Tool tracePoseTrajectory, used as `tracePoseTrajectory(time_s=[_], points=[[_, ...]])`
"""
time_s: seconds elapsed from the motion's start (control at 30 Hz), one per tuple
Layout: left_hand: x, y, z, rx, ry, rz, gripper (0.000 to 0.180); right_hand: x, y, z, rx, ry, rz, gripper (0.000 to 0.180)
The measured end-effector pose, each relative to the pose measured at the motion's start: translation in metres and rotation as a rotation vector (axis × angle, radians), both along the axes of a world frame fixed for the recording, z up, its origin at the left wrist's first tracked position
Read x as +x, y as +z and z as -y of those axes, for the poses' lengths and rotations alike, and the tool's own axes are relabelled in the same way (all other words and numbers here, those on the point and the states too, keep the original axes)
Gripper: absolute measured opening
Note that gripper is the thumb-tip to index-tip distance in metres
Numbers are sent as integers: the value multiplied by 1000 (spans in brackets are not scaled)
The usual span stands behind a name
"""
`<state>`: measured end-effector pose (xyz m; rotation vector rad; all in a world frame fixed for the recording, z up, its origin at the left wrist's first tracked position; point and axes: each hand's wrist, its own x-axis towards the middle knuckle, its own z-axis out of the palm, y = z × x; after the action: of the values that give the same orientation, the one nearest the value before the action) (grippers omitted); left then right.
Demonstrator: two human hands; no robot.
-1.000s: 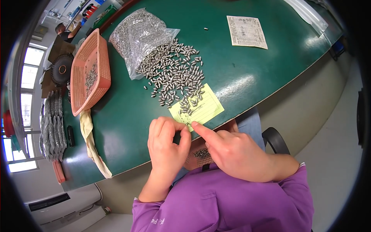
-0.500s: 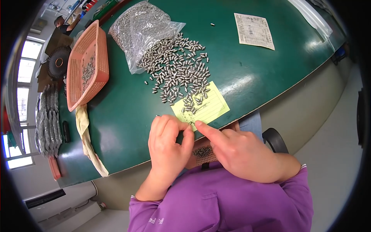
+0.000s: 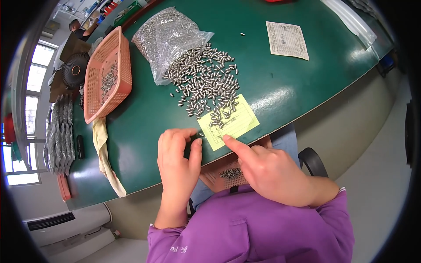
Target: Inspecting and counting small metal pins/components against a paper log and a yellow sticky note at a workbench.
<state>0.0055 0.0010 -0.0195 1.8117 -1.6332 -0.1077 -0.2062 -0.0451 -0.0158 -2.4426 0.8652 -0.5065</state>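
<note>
A: Hands?

B: Left hand (image 3: pixel 177 164) lay on the green worktop (image 3: pixel 144 127) near its front edge, fingers curled, thumb and forefinger pinched on one small metal pin (image 3: pixel 198 136). Right hand (image 3: pixel 269 171) was not grasping anything; forefinger stretched out, its tip on the near corner of the yellow slip (image 3: pixel 234 125).

A: What crowded them?

B: Loose pins (image 3: pixel 206 87) spread from the slip back to a clear bag (image 3: pixel 169 37) that was spilling more. Orange basket (image 3: pixel 107 74) at the far left held a few pins. A cream rag (image 3: pixel 103 153) hung over the left front edge. A printed sheet (image 3: pixel 287 40) lay well apart, far right.

A: Room to move?

B: Bare worktop to the left of the left hand, up to the rag, and to the right of the slip. Below the edge, a perforated tray (image 3: pixel 223 173) with pins sat at the lap, partly hidden by the hands.
</note>
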Motion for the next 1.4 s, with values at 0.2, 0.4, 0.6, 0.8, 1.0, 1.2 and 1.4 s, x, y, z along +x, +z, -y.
tracePoseTrajectory(time_s=[0.2,0.4,0.6,0.8,1.0,1.2,1.4], points=[[0,3,5,36,-16,77,14,-1,-4,0,3,-1,55,55],[-11,-1,8,-8,-93,-25,16,-2,-7,1,42,0,95,54],[-10,-2,8,38,-81,-57,16,0,-6,0,55,15,81,55],[-8,-2,9,65,-80,-74,15,2,-3,1,96,8,38,56],[-8,0,10,50,-101,-69,14,0,-1,10,132,60,92,56],[-8,1,9,54,-102,-61,13,4,10,6,101,54,-34,55],[-16,9,-16,72,-233,-69,24,2,-4,3,55,7,127,53]])
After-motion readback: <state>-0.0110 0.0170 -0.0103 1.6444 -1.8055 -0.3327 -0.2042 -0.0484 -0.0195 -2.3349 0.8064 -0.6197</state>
